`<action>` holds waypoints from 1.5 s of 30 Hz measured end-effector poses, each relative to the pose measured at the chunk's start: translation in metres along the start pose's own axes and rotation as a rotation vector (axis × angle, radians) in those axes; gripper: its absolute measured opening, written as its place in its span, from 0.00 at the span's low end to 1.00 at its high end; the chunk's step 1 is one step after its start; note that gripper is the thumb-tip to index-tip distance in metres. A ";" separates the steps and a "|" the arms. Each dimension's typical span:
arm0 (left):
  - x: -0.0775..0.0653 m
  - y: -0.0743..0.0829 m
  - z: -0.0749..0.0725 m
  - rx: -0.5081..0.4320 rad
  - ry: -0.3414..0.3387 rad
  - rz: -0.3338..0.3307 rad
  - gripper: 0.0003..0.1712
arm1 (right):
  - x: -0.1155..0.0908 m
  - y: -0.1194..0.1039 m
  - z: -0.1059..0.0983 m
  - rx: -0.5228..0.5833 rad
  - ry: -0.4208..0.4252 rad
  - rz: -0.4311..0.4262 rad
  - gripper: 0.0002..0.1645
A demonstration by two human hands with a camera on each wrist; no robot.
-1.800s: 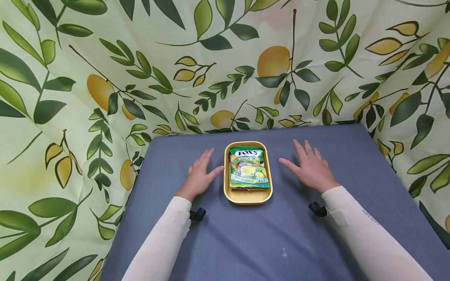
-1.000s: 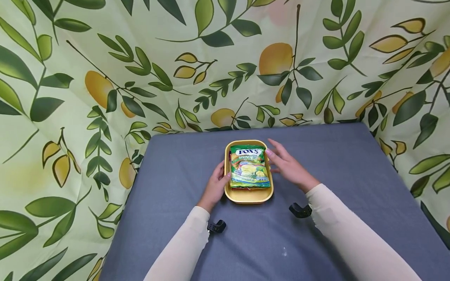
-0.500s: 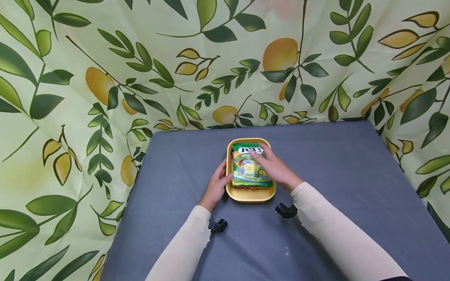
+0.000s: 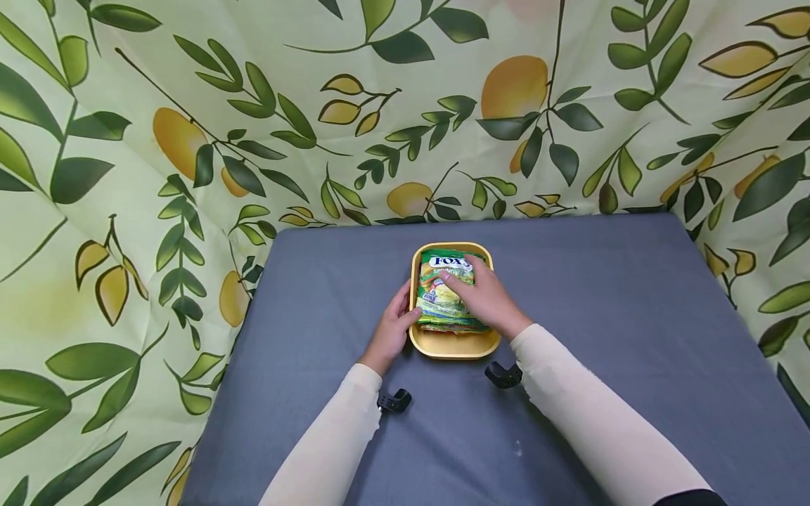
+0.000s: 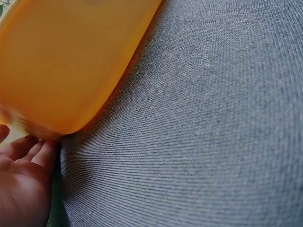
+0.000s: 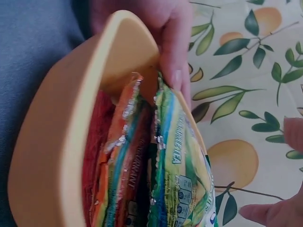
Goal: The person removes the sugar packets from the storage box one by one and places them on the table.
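I have the left hand (image 4: 389, 330) gripping the rim of a yellow, rounded rectangular tray (image 4: 452, 346); the right hand (image 4: 490, 299) is spread wide over the shiny green packet (image 4: 436, 309) inside, labelled "FOX" and "SPRING". A dark-red packet (image 6: 135, 175) behind reads "RRANT". Grey-blue cloth covers the surface (image 4: 304, 351); fruit-and-leaf-printed cream fabric (image 4: 266, 42) walls the room.

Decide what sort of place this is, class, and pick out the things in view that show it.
Probably a corner set up for recording, rather than a lived-in room: a leaf-and-fruit print cloth hangs close behind the table, and a black device sits at each wrist.
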State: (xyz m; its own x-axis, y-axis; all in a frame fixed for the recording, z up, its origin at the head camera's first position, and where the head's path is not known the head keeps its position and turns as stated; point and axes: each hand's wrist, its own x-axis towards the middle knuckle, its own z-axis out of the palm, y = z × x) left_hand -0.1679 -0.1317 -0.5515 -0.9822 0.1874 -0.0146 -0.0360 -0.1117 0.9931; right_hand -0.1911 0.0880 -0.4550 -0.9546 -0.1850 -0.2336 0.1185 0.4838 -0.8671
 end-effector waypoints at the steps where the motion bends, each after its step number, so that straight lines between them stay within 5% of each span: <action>1: 0.000 0.000 0.000 0.000 -0.001 0.003 0.40 | 0.000 0.000 -0.001 0.014 -0.007 0.016 0.61; 7: -0.003 0.001 -0.001 0.019 0.000 -0.022 0.40 | 0.005 0.000 -0.002 0.090 -0.053 0.104 0.58; 23: -0.004 0.000 -0.003 0.026 0.007 -0.033 0.39 | 0.001 0.004 0.008 0.022 0.003 -0.081 0.48; 33: -0.003 0.003 -0.003 0.002 0.007 -0.018 0.39 | 0.007 0.007 0.008 0.125 0.075 -0.093 0.43; 45: -0.002 0.003 0.001 0.008 0.004 -0.017 0.39 | 0.017 0.012 0.007 0.128 0.021 -0.041 0.44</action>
State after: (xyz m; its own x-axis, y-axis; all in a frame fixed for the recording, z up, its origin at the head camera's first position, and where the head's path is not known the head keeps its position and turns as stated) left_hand -0.1661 -0.1316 -0.5488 -0.9821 0.1855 -0.0319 -0.0513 -0.1006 0.9936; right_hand -0.2043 0.0849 -0.4722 -0.9648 -0.1832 -0.1889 0.1122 0.3628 -0.9251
